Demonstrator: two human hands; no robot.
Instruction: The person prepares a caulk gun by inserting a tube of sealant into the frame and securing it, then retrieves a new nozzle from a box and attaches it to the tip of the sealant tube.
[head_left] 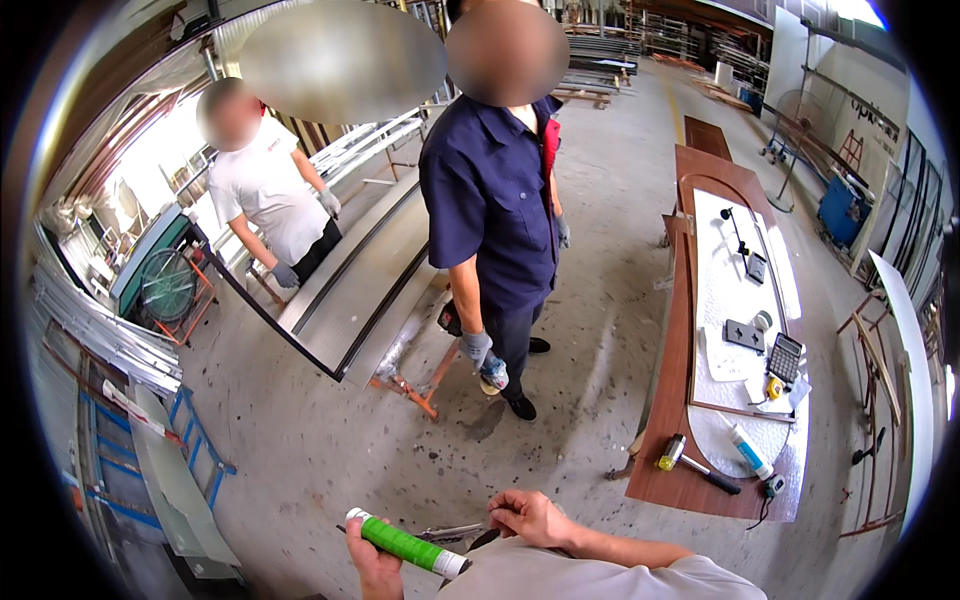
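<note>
My left hand (376,562) is at the lower edge, closed round a green and white sealant cartridge (400,544). The cartridge lies tilted, its white nozzle end up and left, its other end near my grey shirt. Thin metal rods (450,531) show just behind it; whether they join it I cannot tell. In front of my belly my right hand (532,520) is held with curled fingers, apart from the cartridge. What these fingers hold, if anything, is hidden.
Ahead stands a person in dark blue (490,200), a power tool (490,372) in one gloved hand. Another person in white (262,185) stands behind long panels (375,270). At right, a brown door panel (655,440) carries a hammer (700,464), another cartridge (750,452) and a calculator (785,357).
</note>
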